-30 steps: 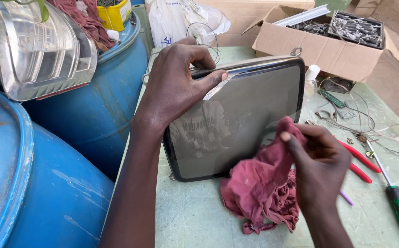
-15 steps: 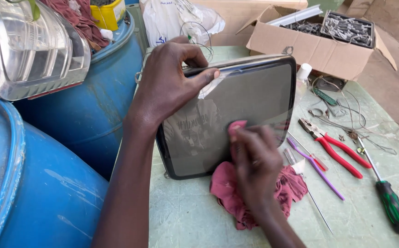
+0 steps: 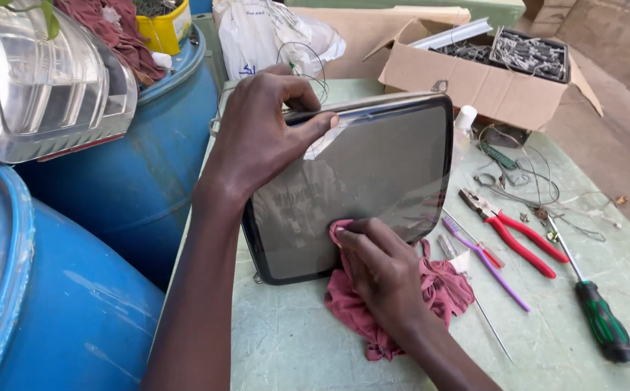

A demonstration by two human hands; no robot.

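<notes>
A dark rectangular glass panel [image 3: 373, 174] with rounded corners and a black rim stands tilted on its lower edge on the pale green table [image 3: 293, 347]. My left hand [image 3: 264, 137] grips its top left edge and holds it up. My right hand [image 3: 380, 271] presses a dark red rag [image 3: 445, 289] against the lower left part of the glass; most of the rag hangs down onto the table beneath my wrist.
Red-handled pliers [image 3: 518, 232], a purple tool [image 3: 485, 261], a green-handled screwdriver [image 3: 601, 322] and loose wire lie to the right. An open cardboard box [image 3: 474, 72] of metal parts stands behind. Blue drums [image 3: 141, 174] crowd the left, one bearing a clear lamp lens [image 3: 39, 87].
My right hand has carried the rag from the panel's right edge leftward across the glass to its lower left area. My left hand keeps its grip on the top edge.
</notes>
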